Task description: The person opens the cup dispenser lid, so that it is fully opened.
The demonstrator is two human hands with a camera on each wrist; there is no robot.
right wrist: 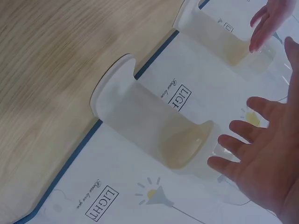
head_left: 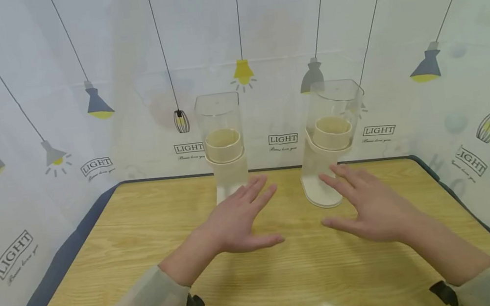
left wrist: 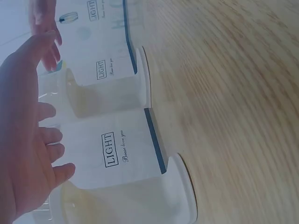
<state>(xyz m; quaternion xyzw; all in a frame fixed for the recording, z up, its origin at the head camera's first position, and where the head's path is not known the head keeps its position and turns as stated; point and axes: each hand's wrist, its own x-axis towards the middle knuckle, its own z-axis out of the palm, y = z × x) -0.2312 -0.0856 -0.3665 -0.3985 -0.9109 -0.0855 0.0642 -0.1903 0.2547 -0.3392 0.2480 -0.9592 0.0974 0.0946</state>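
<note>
Left hand [head_left: 238,222] and right hand [head_left: 372,209] found empty before two white stands

Two upright white stands with rounded fronts, each topped by a clear, see-through container, stood on a pale wood-grain tabletop [head_left: 149,260]. The left stand [head_left: 231,174] and the right stand [head_left: 317,165] were side by side, apart from each other, near the far edge. Inside the left clear container [head_left: 217,107] sat a cream-coloured round collar [head_left: 224,150]; the right clear container [head_left: 337,102] enclosed a matching one.

The left hand was extended with fingers outstretched and thumb well apart, gripping nothing. In the head view it covered part of the left stand's base. The right hand was likewise spread, thumb apart, with nothing in its grasp; its fingertips overlapped the right stand in that view. Contact with either stand could not be determined.

Both forearms wore light grey sleeves [head_left: 161,294], with a small black fitting [head_left: 194,304] at the left cuff and another at the right. A white sheet [head_left: 267,18] printed with hanging lamps and the word "LIGHT" stood behind the tabletop.
</note>
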